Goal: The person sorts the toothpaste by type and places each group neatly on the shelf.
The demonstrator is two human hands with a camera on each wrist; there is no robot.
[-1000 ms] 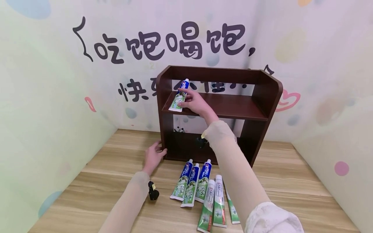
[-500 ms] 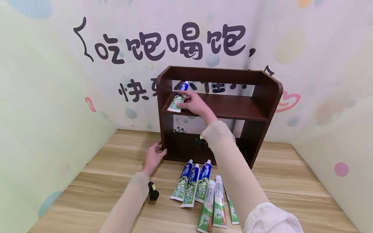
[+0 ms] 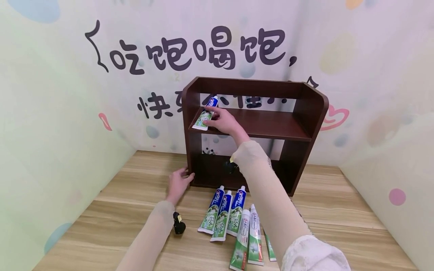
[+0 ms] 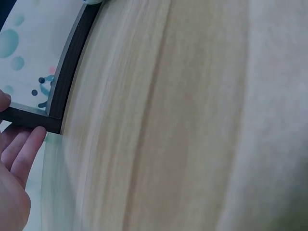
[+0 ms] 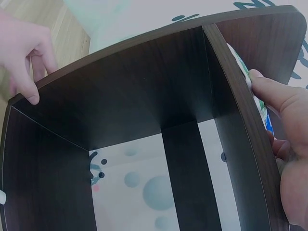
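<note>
My right hand (image 3: 223, 122) holds a blue, white and green toothpaste tube (image 3: 200, 122) at the left end of the upper board of a dark brown two-tier shelf (image 3: 268, 124). The tube lies slanted, cap toward the back, its flat end near the board's front edge. In the right wrist view the board hides much of the tube (image 5: 262, 108), with the thumb on it. Low down, my left hand (image 3: 178, 183) grips the shelf's left side panel, thumb at the front edge and fingers outside, as the left wrist view also shows around the dark panel (image 4: 26, 117).
In front of the shelf, blue-and-green toothpaste tubes (image 3: 222, 222) lie on the wooden table (image 3: 112, 222). To their right are white-and-green tubes (image 3: 255, 241), one partly behind my right forearm. A printed wall (image 3: 162, 22) stands close behind the shelf.
My right hand has shifted slightly left and down with the tube, bringing it closer to the shelf's left side panel. The left hand keeps its place.
</note>
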